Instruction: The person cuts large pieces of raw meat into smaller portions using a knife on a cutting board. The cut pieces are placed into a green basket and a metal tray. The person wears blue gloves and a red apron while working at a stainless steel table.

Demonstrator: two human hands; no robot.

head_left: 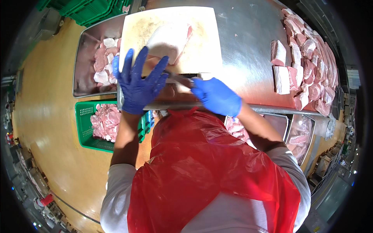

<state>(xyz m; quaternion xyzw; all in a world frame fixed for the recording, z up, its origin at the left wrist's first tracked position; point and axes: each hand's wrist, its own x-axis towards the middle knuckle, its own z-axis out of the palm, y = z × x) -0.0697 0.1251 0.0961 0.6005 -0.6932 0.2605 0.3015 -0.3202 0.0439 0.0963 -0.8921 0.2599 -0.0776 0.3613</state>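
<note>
A pale slab of raw meat [171, 40], white fat on top with a pink edge at its right, lies on the white cutting board [206, 54]. My left hand [138, 83], in a blue glove, is spread wide over the board's lower left corner, fingers stretched toward the slab. Gloved in blue too, my right hand [217, 96] is closed round the handle of a knife [180, 80]. The blade points left, just below the board's near edge, and its tip is partly hidden near my left fingers.
Many cut meat pieces [307, 58] are piled on the steel table [248, 46] at the right. Left of the board stands a metal tub [83, 73] with meat chunks. Below it is a green crate [83, 134] of trimmings. More metal trays [285, 126] sit under the table's near edge.
</note>
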